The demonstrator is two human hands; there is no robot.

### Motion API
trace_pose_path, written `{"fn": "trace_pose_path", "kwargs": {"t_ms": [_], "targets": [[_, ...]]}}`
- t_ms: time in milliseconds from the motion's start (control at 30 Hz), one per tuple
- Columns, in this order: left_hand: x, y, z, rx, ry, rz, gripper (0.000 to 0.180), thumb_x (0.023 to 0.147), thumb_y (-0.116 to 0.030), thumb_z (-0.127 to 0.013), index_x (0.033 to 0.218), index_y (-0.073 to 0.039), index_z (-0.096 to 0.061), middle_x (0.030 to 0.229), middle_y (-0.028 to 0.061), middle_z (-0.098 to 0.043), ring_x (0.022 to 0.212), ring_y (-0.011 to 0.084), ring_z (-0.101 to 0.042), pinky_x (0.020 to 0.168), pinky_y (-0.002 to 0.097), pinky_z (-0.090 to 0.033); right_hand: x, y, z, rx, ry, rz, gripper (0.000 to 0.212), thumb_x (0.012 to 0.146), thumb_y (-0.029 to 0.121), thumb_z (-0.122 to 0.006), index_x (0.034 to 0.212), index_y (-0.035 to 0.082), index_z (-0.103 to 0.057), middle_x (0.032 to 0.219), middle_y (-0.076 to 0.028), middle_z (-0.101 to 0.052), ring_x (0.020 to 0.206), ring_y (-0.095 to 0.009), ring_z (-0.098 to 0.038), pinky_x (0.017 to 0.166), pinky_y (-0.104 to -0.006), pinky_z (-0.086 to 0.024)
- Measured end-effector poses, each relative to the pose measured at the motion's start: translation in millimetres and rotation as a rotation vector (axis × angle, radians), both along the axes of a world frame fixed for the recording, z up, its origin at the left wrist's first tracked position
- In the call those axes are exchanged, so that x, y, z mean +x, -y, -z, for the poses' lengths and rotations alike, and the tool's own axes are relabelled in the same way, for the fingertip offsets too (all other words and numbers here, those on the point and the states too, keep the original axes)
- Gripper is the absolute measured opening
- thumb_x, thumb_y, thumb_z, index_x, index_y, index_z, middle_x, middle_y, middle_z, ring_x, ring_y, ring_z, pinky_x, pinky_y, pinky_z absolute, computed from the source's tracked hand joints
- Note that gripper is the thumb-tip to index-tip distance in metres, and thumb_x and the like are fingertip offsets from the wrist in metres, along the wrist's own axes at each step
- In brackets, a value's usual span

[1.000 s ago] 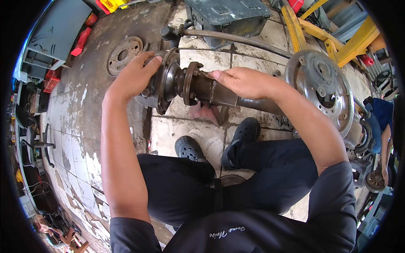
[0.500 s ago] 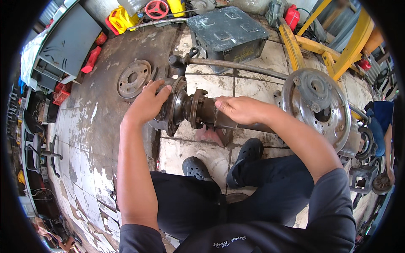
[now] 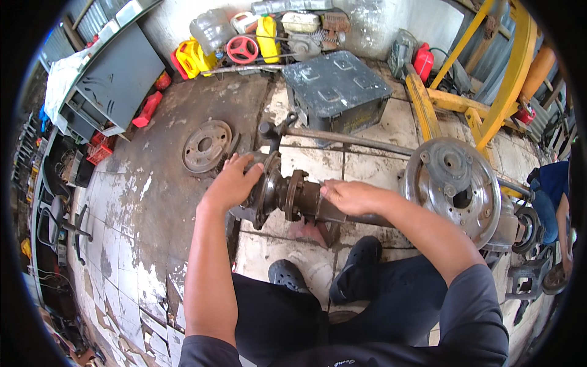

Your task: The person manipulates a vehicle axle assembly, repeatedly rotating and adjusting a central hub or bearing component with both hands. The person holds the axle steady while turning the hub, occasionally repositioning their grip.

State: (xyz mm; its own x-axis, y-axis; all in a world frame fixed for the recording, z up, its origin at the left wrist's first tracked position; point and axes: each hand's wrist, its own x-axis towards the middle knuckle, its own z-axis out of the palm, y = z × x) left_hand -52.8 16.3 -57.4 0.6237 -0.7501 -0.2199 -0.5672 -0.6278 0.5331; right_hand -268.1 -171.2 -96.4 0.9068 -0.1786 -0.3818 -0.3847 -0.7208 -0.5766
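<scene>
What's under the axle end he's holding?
A reddish stand props the axle housing off the tiled floor. The left hand and right hand cover the top; the stand's contact point is hidden.

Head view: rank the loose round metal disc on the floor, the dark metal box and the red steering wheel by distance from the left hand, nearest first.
1. Loose round metal disc: on the floor just up and left of the left hand.
2. Dark metal box: up and to the right, past the long rod.
3. Red steering wheel: farthest, by the back wall among the yellow jugs.
</scene>
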Motion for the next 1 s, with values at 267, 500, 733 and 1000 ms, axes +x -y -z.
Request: {"fn": "trace_pose_path", "kwargs": {"t_ms": [267,500,733,1000], "targets": [[-5.3,-1.9,-8.4,0.04,-0.012,-0.039,0.061,0.096,-0.047,-0.048,0.143,-0.009,-0.044,0.155,0.0244,-0.024,0.146,0.0366,-0.018,0.117,0.0427,-0.023,-3.0,-2.3,2.7,-0.002,-0.019,0.016,0.066,0.103,0.048,-0.022,0.136,-0.002,-0.047,0.139,-0.022,-0.05,0.128,-0.038,-0.047,0.109,-0.0407,-0.036],[-3.6,-2.1,-9.4,0.036,-0.008,-0.04,0.061,0.096,-0.046,-0.048,0.141,-0.006,-0.046,0.155,0.026,-0.024,0.146,0.0352,-0.021,0.116,0.04,-0.022,4.8,-3.3,-19.8,0.019,-0.133,0.032,0.067,0.103,0.05,-0.02,0.138,-0.002,-0.046,0.135,-0.024,-0.052,0.125,-0.039,-0.049,0.108,-0.0414,-0.037],[-5.0,-2.3,-8.6,0.026,-0.028,-0.036,0.06,0.096,-0.046,-0.048,0.141,-0.006,-0.046,0.154,0.0254,-0.025,0.146,0.0361,-0.02,0.117,0.0407,-0.022,0.8,-6.7,-29.8,0.066,-0.118,0.022,0.068,0.103,0.051,-0.018,0.136,-0.001,-0.047,0.125,-0.027,-0.058,0.118,-0.042,-0.053,0.102,-0.0441,-0.041],[-4.6,-3.2,-8.4,0.024,-0.031,-0.041,0.058,0.096,-0.045,-0.048,0.142,-0.01,-0.047,0.155,0.0238,-0.026,0.146,0.037,-0.018,0.117,0.043,-0.023,-0.2,-2.1,-11.7,0.01,-0.045,0.046,0.067,0.103,0.051,-0.017,0.124,0.001,-0.057,0.114,-0.028,-0.063,0.111,-0.043,-0.057,0.098,-0.046,-0.043]]}}
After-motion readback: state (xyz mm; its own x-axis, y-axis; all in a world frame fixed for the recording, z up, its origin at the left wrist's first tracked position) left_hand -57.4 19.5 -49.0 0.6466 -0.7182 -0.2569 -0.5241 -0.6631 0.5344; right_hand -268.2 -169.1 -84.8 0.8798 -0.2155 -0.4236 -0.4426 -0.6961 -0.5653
